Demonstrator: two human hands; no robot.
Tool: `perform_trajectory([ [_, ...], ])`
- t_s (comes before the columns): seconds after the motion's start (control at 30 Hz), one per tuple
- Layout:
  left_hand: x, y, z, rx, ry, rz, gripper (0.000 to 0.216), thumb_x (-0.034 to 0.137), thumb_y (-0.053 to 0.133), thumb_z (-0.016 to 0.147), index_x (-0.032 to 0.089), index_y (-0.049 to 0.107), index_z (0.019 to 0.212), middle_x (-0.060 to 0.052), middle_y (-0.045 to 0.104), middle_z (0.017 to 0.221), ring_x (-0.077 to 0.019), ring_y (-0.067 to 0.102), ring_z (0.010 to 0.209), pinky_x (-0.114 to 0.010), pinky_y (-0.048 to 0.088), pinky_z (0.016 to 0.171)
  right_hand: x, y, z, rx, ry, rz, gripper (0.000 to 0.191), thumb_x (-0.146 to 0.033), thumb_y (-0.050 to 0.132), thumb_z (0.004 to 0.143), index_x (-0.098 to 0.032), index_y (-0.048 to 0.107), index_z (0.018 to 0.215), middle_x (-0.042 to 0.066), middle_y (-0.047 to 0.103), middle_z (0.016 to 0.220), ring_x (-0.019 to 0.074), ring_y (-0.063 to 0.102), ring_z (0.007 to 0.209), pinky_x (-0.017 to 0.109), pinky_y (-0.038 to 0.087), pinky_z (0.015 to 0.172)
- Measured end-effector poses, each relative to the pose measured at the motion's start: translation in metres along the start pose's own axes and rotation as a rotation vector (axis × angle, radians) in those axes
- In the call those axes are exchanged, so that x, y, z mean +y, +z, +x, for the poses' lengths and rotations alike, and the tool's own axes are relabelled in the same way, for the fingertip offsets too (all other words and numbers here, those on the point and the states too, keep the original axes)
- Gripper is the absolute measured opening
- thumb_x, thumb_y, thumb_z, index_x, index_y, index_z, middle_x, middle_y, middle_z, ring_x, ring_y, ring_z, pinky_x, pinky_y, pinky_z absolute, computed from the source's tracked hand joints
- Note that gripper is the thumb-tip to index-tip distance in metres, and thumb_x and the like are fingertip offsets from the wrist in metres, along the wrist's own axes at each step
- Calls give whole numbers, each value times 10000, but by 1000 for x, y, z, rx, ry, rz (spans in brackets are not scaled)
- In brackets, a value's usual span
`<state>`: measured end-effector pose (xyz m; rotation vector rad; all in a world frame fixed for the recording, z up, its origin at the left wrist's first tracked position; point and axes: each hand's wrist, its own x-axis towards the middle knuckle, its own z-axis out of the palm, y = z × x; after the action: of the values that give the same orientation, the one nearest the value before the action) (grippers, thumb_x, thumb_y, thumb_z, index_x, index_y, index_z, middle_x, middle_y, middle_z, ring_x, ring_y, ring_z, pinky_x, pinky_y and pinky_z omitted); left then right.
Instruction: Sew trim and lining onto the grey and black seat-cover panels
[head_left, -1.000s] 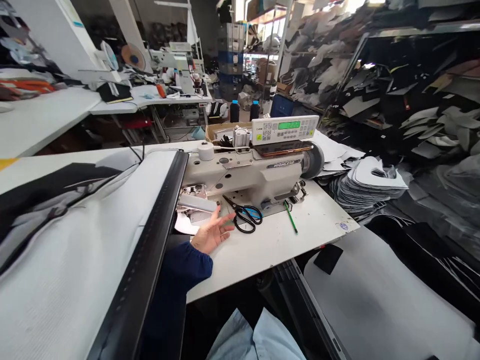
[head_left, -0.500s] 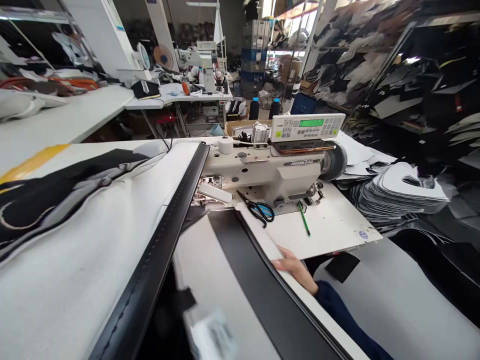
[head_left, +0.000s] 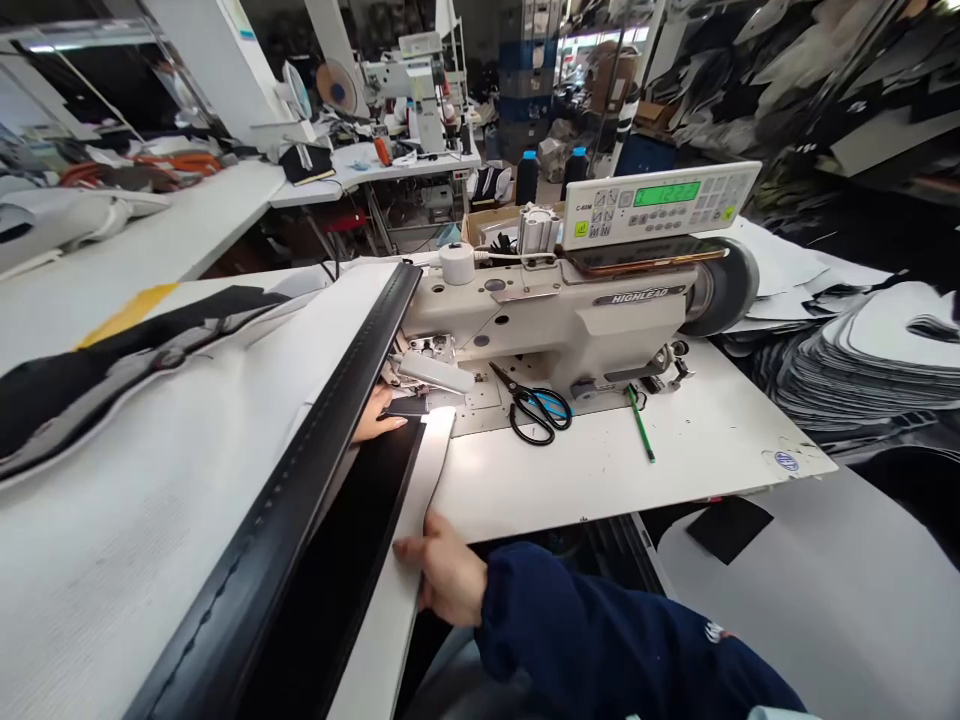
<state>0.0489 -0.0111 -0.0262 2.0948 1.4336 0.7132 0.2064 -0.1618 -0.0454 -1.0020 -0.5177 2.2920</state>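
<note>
My right hand (head_left: 446, 572) is closed around the white edge strip (head_left: 396, 590) of a long black panel (head_left: 352, 560), thumb on top. The strip's far end lies on the bed of a HIGHLEAD sewing machine (head_left: 577, 320), beside the needle area. My left hand (head_left: 377, 415) is just left of the presser area, its thumb and a finger closed on the panel's dark far end; the rest is hidden behind a stitched black band (head_left: 300, 480). That band edges a large white fabric piece (head_left: 202, 460) on the left.
Black-handled scissors (head_left: 540, 410) lie on the machine bed, with a green pencil (head_left: 642, 425) to their right. A control panel (head_left: 660, 205) tops the machine. Stacked cut pieces (head_left: 862, 350) stand at right. A black square scrap (head_left: 729, 528) lies on pale material at lower right.
The white-edged panel has swung left and turned, showing a black face instead of grey and white bands. My right hand has moved left and down with its edge. My left hand has come into view.
</note>
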Motion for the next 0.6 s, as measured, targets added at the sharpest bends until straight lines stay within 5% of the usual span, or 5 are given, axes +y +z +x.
perform_trajectory([
  [0.07,-6,-1,-7,-10,63,214,148,242,586,755,147,510,670,7,453,737,-182,476,855,-357,368,906,6,-7,3,-59,123,-69,591,-291,626,529,-230,374,1060,0,578,807,185,585,593,287,454,420],
  [0.2,-9,-2,-12,-20,177,561,246,237,369,875,110,571,816,-71,533,938,-222,484,933,-435,357,930,-6,-10,18,-111,113,-134,523,-265,619,572,-212,397,1043,-6,576,787,151,565,541,270,453,423],
  [0.43,-2,20,-18,-64,294,160,274,336,462,838,179,658,948,-84,621,1038,-236,532,1031,-397,363,996,-22,-3,30,-52,113,-124,467,-186,547,561,-199,401,1005,-12,550,778,134,534,520,257,440,408],
  [0.6,-14,33,-36,-93,335,345,400,352,370,899,145,519,1207,-131,521,1230,-241,466,1155,-413,370,1007,-16,-1,26,-35,184,-180,409,-144,496,575,-191,390,967,-49,493,695,97,474,455,237,433,391],
])
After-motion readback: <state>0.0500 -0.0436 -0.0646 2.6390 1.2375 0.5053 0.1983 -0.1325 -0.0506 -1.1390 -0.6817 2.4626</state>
